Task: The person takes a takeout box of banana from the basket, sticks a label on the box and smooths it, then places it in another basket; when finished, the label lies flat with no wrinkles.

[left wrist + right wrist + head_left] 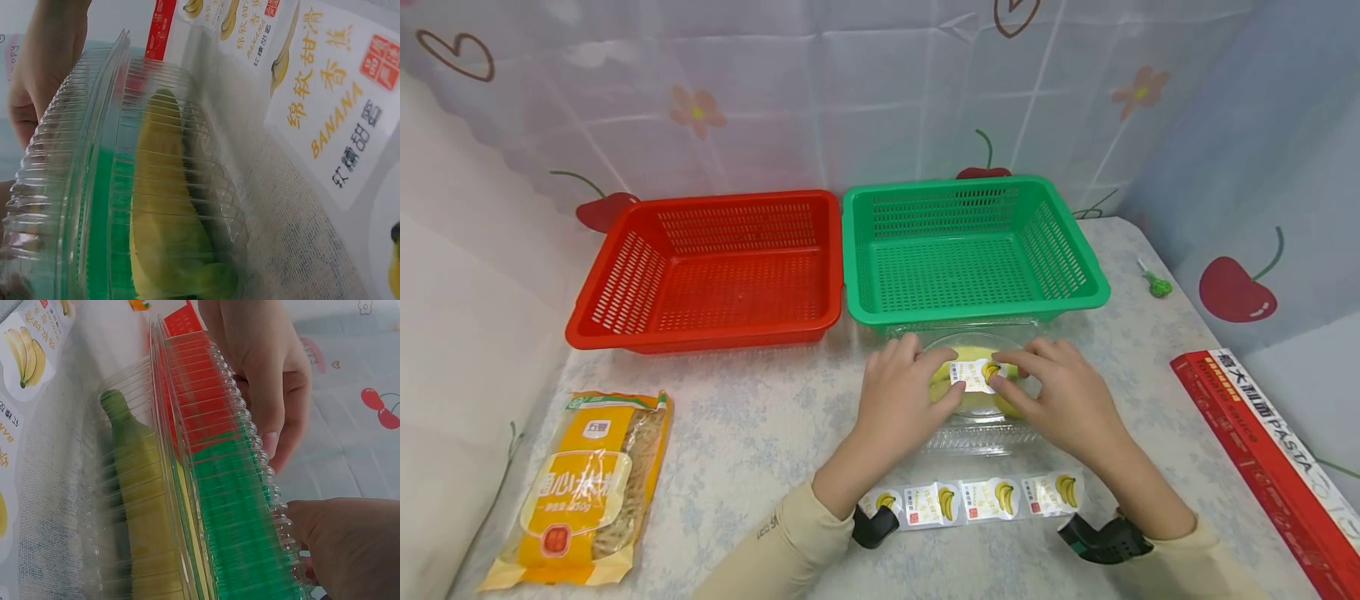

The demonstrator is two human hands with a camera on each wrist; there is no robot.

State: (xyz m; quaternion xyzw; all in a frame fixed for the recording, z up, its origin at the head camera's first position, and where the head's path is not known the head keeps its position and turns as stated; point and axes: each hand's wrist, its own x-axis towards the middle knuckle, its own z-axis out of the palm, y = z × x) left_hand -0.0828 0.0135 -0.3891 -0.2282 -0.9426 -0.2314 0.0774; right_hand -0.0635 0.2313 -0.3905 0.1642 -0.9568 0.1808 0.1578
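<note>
A clear plastic clamshell box (977,437) stands on the table, its lid down, with yellow-green bananas (164,206) inside. On the lid lies a white banana label (972,376). My left hand (898,387) touches the label's left end with thumb and index finger spread apart. At the other end, my right hand (1063,400) presses with its thumb and index fingertips. Through the ribbed box side, the right wrist view shows a banana (147,506) with a green stem. A strip of banana labels (991,500) lies in front of the box, partly under the left wrist.
Behind the box stand a red basket (741,335) and a green basket (977,310), side by side. A yellow noodle bag (576,492) lies at the left. To the right are a long red pasta box (1262,467) and a small green-headed item (1157,286).
</note>
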